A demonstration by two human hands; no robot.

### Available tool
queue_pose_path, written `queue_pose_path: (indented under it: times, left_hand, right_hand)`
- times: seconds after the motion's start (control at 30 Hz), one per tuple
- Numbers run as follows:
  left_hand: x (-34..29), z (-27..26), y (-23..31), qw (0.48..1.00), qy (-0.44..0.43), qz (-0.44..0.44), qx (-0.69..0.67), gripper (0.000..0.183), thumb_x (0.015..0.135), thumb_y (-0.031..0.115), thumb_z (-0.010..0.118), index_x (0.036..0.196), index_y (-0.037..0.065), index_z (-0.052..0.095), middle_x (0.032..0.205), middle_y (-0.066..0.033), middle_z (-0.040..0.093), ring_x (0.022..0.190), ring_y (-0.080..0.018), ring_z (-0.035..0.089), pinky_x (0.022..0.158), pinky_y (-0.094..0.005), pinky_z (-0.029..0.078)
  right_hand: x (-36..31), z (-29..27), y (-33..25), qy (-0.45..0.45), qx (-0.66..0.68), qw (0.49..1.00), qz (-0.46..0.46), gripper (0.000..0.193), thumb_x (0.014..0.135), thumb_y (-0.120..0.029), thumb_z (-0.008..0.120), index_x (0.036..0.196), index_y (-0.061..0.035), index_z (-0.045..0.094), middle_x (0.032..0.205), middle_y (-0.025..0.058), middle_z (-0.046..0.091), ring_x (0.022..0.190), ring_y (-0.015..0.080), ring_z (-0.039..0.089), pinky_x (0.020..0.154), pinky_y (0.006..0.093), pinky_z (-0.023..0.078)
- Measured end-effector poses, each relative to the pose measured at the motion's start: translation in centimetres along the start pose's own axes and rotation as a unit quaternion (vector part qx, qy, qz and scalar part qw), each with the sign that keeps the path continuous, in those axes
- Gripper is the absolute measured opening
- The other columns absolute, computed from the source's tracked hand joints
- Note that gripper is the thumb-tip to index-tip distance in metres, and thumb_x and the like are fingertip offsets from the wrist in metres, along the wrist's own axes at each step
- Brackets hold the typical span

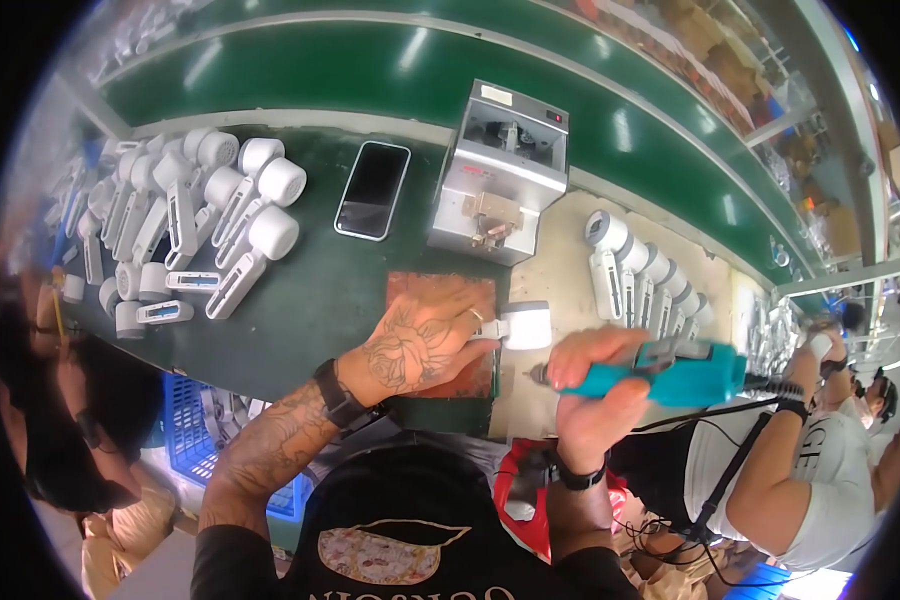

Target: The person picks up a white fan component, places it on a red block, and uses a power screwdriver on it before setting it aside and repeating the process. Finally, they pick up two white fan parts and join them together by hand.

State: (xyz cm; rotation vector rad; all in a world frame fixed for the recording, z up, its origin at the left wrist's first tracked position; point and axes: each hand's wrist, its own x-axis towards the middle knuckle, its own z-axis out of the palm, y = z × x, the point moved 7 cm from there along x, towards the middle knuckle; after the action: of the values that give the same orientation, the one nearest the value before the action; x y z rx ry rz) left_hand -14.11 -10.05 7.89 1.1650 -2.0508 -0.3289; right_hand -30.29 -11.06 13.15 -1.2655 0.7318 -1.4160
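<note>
My left hand (425,338), ring on a finger, is closed on the handle of a white round-headed handheld device (527,326). It holds the device over a reddish-brown mat (456,380), with most of the handle hidden by the fingers. To the right, my right hand (598,395) grips a teal electric screwdriver (692,378) lying sideways. The screwdriver's tip points left, below the device's head and apart from it. A dark cord trails from the tool's rear end.
Several similar white devices (235,283) are piled at the left; more stand in a row (630,265) at the right. A phone (372,190) and a grey metal machine (500,175) sit behind my hands. A blue crate (192,425) stands below the table edge. Co-workers flank me (810,480).
</note>
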Motion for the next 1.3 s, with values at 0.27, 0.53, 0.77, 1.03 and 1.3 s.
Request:
queue_pose_path:
  times: [0.27,0.53,0.77,1.03,1.3]
  left_hand:
    - [0.9,-0.5,-2.3,0.999,-0.047,-0.004,0.022,0.038,0.085,0.034,0.071,0.111,0.007,0.065,0.098,-0.0078,0.059,0.093,-0.0277,0.058,0.086,-0.04,0.046]
    - [-0.9,0.3,-2.0,0.999,-0.038,-0.009,0.027,0.047,0.084,0.038,0.072,0.121,0.01,0.061,0.108,-0.0059,0.057,0.098,-0.026,0.053,0.088,-0.0408,0.044]
    - [-1.1,-0.1,-2.8,0.999,-0.017,-0.034,0.02,0.048,0.085,0.042,0.071,0.121,0.012,0.061,0.11,-0.0066,0.058,0.101,-0.0269,0.054,0.09,-0.0435,0.045]
    - [-0.7,-0.6,-2.5,0.999,-0.022,-0.035,0.001,0.045,0.085,0.038,0.068,0.115,0.005,0.061,0.107,-0.0086,0.057,0.1,-0.0271,0.053,0.09,-0.0406,0.043]
    - [-0.9,0.3,-2.6,0.998,-0.034,-0.05,0.011,0.046,0.083,0.041,0.072,0.116,0.011,0.064,0.11,-0.0055,0.06,0.101,-0.026,0.055,0.09,-0.043,0.045]
  right_hand:
    - [9.4,4.8,2.1,-0.016,-0.089,0.992,-0.088,0.046,0.101,-0.043,0.055,0.111,0.0017,0.054,0.07,0.0046,0.054,0.063,0.0147,0.054,0.059,0.0279,0.044]
    - [10.7,6.2,6.1,-0.062,-0.112,0.984,-0.123,0.03,0.102,-0.03,0.054,0.103,0.0001,0.055,0.072,0.0041,0.059,0.063,0.0131,0.057,0.059,0.0264,0.045]
    - [7.6,4.6,4.9,-0.033,-0.15,0.985,-0.075,0.042,0.1,-0.038,0.058,0.106,0.0033,0.054,0.071,0.0052,0.056,0.062,0.0145,0.056,0.058,0.0285,0.046]
    - [4.9,3.8,4.3,-0.042,-0.09,0.994,-0.042,0.059,0.094,-0.051,0.063,0.109,0.0044,0.052,0.071,0.0066,0.054,0.063,0.0162,0.054,0.059,0.0304,0.045]
    - [4.5,3.2,5.9,-0.057,-0.046,0.997,-0.007,0.042,0.099,-0.042,0.059,0.099,-0.0012,0.05,0.071,0.0064,0.051,0.063,0.0173,0.051,0.06,0.0327,0.045]
